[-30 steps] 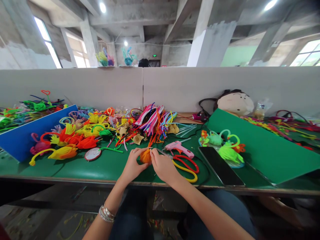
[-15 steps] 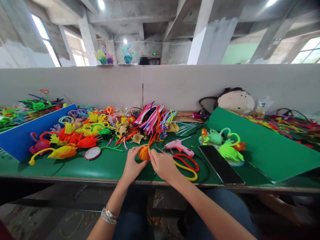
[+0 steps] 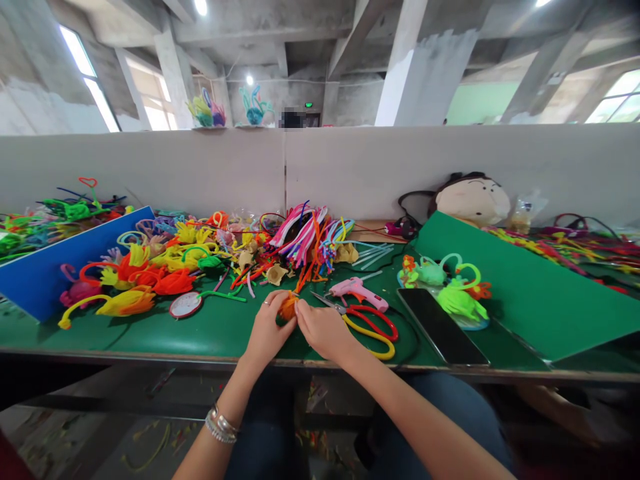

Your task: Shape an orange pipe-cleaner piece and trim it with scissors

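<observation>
An orange pipe-cleaner bundle [image 3: 287, 309] is held between both hands near the table's front edge. My left hand [image 3: 267, 331] curls round its left side, thumb below and fingers above. From the right, my right hand [image 3: 323, 327] pinches the bundle's edge with thumb and fingertips together. Scissors with red and yellow handles [image 3: 373, 328] lie just right of my right hand, and a pink glue gun [image 3: 361, 292] rests behind them. Beyond the hands stands a pile of pink, white and blue pipe cleaners [image 3: 303, 237].
A black phone [image 3: 443, 328] lies right of the scissors, near a plate with green pipe-cleaner swans [image 3: 461, 303]. Green [image 3: 530, 293] and blue boards [image 3: 75, 267] stand on either side. Yellow and orange swans [image 3: 127, 302] and a round white disc [image 3: 185, 305] lie left.
My right hand has shifted slightly left over the orange bundle. My left hand's fingers have closed further round it, so less of the bundle shows.
</observation>
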Demonstrator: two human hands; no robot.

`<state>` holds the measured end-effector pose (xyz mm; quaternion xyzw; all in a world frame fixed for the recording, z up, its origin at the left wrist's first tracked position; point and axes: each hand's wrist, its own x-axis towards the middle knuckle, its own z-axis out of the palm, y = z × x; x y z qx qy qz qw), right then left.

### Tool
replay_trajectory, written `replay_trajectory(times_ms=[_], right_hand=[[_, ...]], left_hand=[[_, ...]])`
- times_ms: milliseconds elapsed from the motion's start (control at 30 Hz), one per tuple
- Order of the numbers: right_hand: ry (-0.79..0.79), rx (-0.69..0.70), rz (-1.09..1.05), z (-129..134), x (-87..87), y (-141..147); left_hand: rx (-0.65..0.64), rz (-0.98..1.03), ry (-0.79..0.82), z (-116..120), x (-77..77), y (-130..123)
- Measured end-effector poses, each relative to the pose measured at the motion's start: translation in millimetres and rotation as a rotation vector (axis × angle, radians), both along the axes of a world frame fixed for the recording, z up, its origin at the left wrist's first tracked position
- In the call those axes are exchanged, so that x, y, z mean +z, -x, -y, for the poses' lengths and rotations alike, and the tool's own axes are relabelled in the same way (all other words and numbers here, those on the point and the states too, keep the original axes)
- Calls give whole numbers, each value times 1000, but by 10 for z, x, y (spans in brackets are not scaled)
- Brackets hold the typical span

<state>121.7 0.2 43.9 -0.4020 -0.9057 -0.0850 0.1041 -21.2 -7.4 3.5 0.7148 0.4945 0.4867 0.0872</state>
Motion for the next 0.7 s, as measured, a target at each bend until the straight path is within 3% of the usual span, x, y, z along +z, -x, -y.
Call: replay_trajectory(times_ms=[167, 500, 700], right_hand=[[37, 2, 58, -55, 65, -63], [-215, 171, 71, -161, 6, -125], [-216, 235, -55, -180, 7, -120]], left_hand=[[90, -171, 5, 62, 106, 113], [-53, -306, 80, 64, 159, 189], [-136, -273, 87, 69, 172, 231]])
